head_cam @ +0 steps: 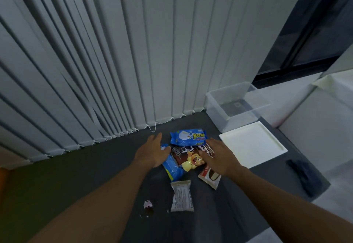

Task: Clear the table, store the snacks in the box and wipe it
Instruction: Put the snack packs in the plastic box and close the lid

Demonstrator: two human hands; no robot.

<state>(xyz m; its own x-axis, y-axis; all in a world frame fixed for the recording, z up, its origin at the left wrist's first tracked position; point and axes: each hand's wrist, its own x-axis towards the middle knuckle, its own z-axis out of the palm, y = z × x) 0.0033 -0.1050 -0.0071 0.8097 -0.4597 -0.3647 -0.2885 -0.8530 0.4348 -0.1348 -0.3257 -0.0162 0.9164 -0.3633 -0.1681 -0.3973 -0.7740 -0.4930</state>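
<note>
Several snack packs lie in a heap on the dark table point(95, 166): a blue pack point(188, 137) at the back, a long blue pack point(172, 168) on the left, a brown pack with a yellow cartoon point(186, 158) in the middle, a white-and-brown pack point(209, 177) on the right, and a silver bar wrapper point(181, 196) nearest me. My left hand point(152, 152) is open, fingers straight, at the heap's left side against the long blue pack. My right hand point(216, 155) is open, spread over the heap's right side. A clear plastic box point(236, 105) stands open at the back right.
The box's white lid point(252, 143) lies flat between the box and the snacks. A dark cloth point(303, 176) sits near the table's right edge. A pink scrap point(148, 203) and a dark stain with crumbs point(149, 212) lie near me. Vertical blinds point(95, 61) hang behind the table.
</note>
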